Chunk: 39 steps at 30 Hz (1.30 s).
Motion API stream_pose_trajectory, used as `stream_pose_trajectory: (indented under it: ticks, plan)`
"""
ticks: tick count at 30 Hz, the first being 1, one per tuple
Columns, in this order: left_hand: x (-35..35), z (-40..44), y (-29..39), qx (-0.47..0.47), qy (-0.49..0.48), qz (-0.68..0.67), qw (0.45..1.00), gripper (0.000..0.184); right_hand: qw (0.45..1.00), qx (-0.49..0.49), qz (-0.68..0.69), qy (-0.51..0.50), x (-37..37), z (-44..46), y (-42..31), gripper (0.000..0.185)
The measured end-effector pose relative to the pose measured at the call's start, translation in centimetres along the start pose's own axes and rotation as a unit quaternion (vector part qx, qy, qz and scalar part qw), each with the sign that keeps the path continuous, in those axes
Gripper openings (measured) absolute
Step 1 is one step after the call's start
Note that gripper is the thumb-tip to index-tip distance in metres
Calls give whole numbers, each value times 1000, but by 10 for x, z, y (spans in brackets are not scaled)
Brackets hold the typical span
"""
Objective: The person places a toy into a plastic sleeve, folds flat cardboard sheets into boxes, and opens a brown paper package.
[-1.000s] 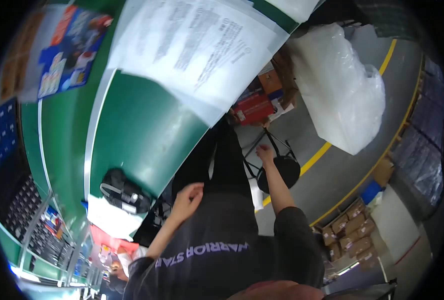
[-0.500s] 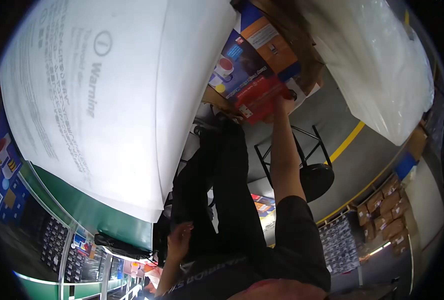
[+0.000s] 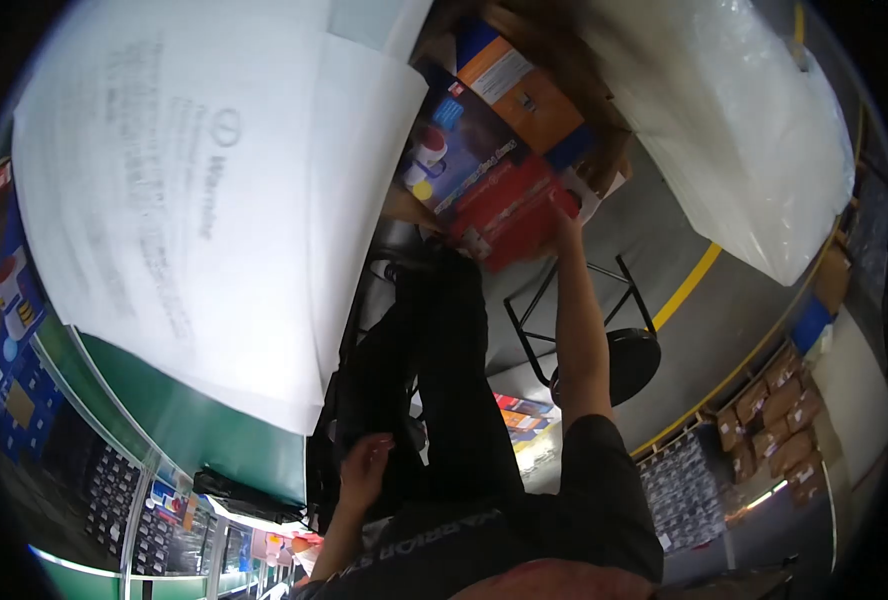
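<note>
At the top centre is a printed cardboard box (image 3: 499, 190), blue and red with a picture of a cup-like item, slightly blurred. My right hand (image 3: 566, 208) grips its right edge, with the fingers partly hidden. Behind it are an orange and blue box (image 3: 524, 95) and a brown carton (image 3: 604, 130). My left hand (image 3: 366, 468) hangs low beside my leg, fingers loosely bent and apart, holding nothing. Left of the printed box, a large white sheet or bag (image 3: 214, 230) with a printed warning covers much of the view.
A green table (image 3: 204, 410) extends under the white sheet. A black stool (image 3: 632, 362) stands by my right arm. A translucent plastic bag (image 3: 734, 140) hangs at upper right. Yellow tape (image 3: 686, 290) marks the grey floor. Brown packages (image 3: 779, 420) are stacked at lower right.
The printed box and my right hand have shifted: the box moves left and slightly down, my hand hardly at all. The white sheet's right edge has moved left. My left hand remains low.
</note>
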State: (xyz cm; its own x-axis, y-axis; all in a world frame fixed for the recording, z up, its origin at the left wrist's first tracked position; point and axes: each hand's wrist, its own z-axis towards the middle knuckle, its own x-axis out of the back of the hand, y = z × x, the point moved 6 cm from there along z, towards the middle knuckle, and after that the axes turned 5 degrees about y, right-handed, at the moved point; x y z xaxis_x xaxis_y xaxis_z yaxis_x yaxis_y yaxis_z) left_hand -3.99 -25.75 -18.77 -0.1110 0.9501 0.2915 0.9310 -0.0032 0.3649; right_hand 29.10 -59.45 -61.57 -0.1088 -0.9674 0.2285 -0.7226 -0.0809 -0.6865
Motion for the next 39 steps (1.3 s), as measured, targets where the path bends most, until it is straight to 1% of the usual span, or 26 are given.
stream_pose_trajectory:
  ticks: [1, 2, 3, 5, 6, 8, 12, 13, 14, 15, 17, 19, 22, 25, 26, 27, 29, 30, 31, 32, 33, 34, 35, 36, 38, 39]
  plan:
    - [2, -1, 4, -6, 0, -6, 1000, 26, 974, 126, -181, -54, -11, -30, -44, 39]
    - [4, -5, 8, -11, 1, -12, 1000, 25, 996, 28, 67, -60, -20, -54, -60, 37]
    - [7, -7, 17, -17, 4, -17, 1000, 25, 995, 35, 68, -64, -23, -80, -87, 37]
    - [10, -15, 33, -30, 0, 9, 1000, 25, 999, 16, -16, -42, -13, -139, -139, 29]
    - [10, -18, 32, -64, -1, -66, 996, 25, 999, 24, -18, -45, -5, -171, -165, 29]
    - [13, -30, 44, -98, 2, -76, 992, 25, 985, 139, -103, -16, 10, -228, -220, 23]
    - [20, -61, 82, -143, -13, -98, 985, 25, 985, 172, -25, 23, 60, -282, -237, 23]
    - [20, -66, 85, -144, -29, -75, 986, 25, 989, 142, -5, 31, 73, -289, -237, 22]
    - [22, -68, 87, -180, -6, -90, 980, 22, 993, 110, 15, 41, 85, -301, -239, 22]
    - [23, -68, 89, -182, -2, -94, 979, 22, 991, 127, 29, 36, 90, -316, -253, 22]
    - [27, -77, 95, -213, 9, -93, 973, 22, 993, 103, 58, 23, 119, -326, -248, 25]
    - [24, -81, 101, -228, -1, -87, 970, 22, 993, 96, 66, 19, 142, -355, -271, 25]
    - [16, -75, 113, -270, -29, -115, 956, 23, 988, 156, 19, 2, 165, -391, -307, 25]
    - [-2, -45, 122, -284, -57, -102, 952, 32, 989, 145, 25, -20, 182, -423, -331, 27]
    - [-16, -21, 118, -283, -71, -142, 946, 38, 994, 106, 40, -9, 193, -430, -331, 29]
    - [-31, 8, 113, -279, -85, -185, 938, 44, 994, 106, 35, -9, 205, -439, -338, 29]
    - [-35, 60, 123, -327, 28, -81, 941, 59, 990, 114, 60, -63, 219, -455, -355, 32]
    - [-19, 40, 155, -282, 76, -86, 952, 62, 990, 112, 55, -65, 231, -462, -360, 32]
    - [-16, 44, 166, -251, 69, -149, 954, 59, 992, 91, 64, -57, 245, -468, -363, 34]
    - [-15, 35, 175, -162, 52, -258, 951, 51, 994, 69, 73, -51, 256, -470, -364, 36]
    - [-28, 53, 162, -80, -81, -376, 920, 47, 994, 64, 69, -52, 265, -471, -363, 36]
    - [-42, 63, 151, 2, -211, -479, 852, 43, 993, 49, 86, -63, 272, -471, -361, 36]
    - [-41, 55, 150, 32, -235, -478, 846, 39, 991, 35, 102, -73, 278, -469, -358, 36]
    - [-34, 46, 153, 35, -234, -480, 845, 39, 992, 32, 99, -72, 281, -467, -358, 36]
    - [-22, 13, 170, -12, -309, -449, 838, 36, 994, -3, 103, -46, 292, -467, -352, 39]
    - [-11, -9, 182, -34, -313, -436, 843, 33, 994, -1, 102, -46, 296, -464, -352, 39]
